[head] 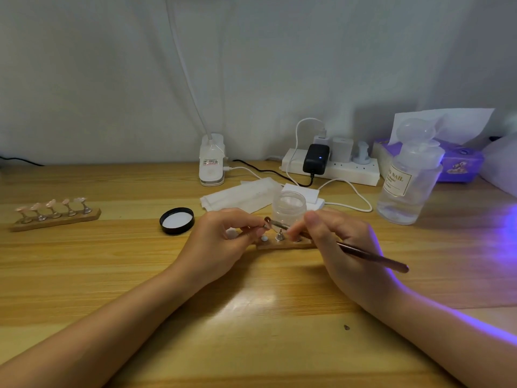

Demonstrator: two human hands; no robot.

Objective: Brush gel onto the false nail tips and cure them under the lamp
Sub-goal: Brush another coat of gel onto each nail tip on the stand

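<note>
Head view, over a wooden desk (112, 275): a person's left hand (223, 245) pinches a small metal stand (256, 228) carrying one false nail tip (267, 220), lifted just above a short wooden holder (282, 243), while the right hand (344, 247) grips a slim brush (372, 256) like a pen, its bristle end touching or nearly touching the tip. An open jar of clear gel (289, 205) stands just behind the hands, its black lid (176, 220) lying upturned to the left. Well apart at far left, a second wooden holder (56, 221) carries five pinkish tips (51, 204) upright on their stands, which look already coated, though whether they have been cured cannot be told. The near holder shows one bare stand (279, 236) and a white pad (264, 238), so more tips appear to be waiting for gel. Violet light (503, 247) spills across the desk from the right edge, suggesting a curing lamp is running out of frame; the lamp itself is not seen. Work appears to be roughly midway, with brushing under way on the second set and curing of it yet to come
</note>
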